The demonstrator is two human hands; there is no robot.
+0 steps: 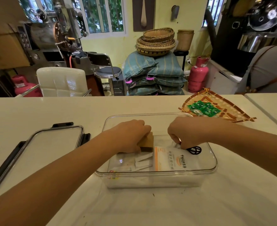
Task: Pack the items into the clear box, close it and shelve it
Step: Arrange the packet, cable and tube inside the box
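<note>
the clear black-latched lid [53, 141] lies off at the left. inside the clear plastic box [159, 170], the left hand [131, 136] clasps a brown cardboard block [148, 141]; the right hand [186, 132] pinches a clear wrapper. green sachets [203, 109] wait on the woven fan-shaped tray [229, 108]. packing looks partway; closing and shelving remain. the white packet's [170, 160] chinese print is unreadable.

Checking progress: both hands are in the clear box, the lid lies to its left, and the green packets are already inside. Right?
Not quite. The head view shows the green packets on the woven tray beyond the box, not inside. Both hands and the lid are as you say.
</note>
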